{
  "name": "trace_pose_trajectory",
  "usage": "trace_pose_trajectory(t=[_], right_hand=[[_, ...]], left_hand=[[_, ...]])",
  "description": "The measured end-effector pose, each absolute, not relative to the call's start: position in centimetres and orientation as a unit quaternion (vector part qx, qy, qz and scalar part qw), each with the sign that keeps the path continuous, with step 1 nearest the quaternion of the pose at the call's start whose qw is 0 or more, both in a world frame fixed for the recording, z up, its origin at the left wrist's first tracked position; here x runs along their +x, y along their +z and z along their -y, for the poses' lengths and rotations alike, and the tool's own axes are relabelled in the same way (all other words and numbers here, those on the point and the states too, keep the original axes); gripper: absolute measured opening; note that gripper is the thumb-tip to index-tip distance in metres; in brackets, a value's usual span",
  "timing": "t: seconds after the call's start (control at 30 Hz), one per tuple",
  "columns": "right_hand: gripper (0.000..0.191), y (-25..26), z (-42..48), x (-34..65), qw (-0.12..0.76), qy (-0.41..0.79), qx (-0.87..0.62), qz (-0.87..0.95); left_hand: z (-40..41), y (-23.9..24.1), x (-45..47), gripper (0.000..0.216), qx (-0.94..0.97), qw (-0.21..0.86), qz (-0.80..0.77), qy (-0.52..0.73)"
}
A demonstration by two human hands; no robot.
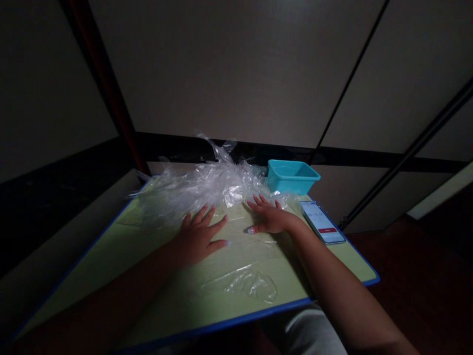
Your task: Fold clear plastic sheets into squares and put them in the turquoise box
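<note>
My left hand [199, 236] lies on the table with its fingers spread, its fingertips close to a heap of clear plastic bags [207, 182]. To its right, my right hand [268, 217] is also spread out, reaching toward the same heap. Neither hand grips anything. Between the hands and the near edge, a single clear plastic bag [251, 283] lies on the tabletop, flat on one side and crinkled on the other. Faint transparent film shows between the two hands, hard to make out against the surface.
The pale yellow table [354, 264] has a blue rim. A turquoise plastic basket [293, 185] stands at its back right, touching the heap. A phone [323, 223] with a lit screen lies by the right edge. Pale panels [236, 74] rise behind the table.
</note>
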State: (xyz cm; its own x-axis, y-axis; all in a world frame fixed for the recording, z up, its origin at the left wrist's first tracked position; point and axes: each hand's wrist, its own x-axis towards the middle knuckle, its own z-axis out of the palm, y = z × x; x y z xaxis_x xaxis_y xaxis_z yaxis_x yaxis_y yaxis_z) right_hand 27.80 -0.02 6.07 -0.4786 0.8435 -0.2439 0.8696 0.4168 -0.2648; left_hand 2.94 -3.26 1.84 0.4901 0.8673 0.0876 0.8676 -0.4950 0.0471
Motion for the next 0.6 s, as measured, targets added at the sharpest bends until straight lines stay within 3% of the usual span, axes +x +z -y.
trace_pose_trajectory(t=[0.47,0.6], right_hand=[[0.092,7.1,1.2,27.3,0.026,-0.188,0.466,-0.864],[0.082,7.3,1.5,27.2,-0.034,-0.181,0.455,-0.871]], left_hand=[[3.2,2.6,2.6,0.052,-0.871,0.014,0.482,-0.095],[2.8,2.7,2.8,0.045,-0.858,0.035,0.490,-0.151]])
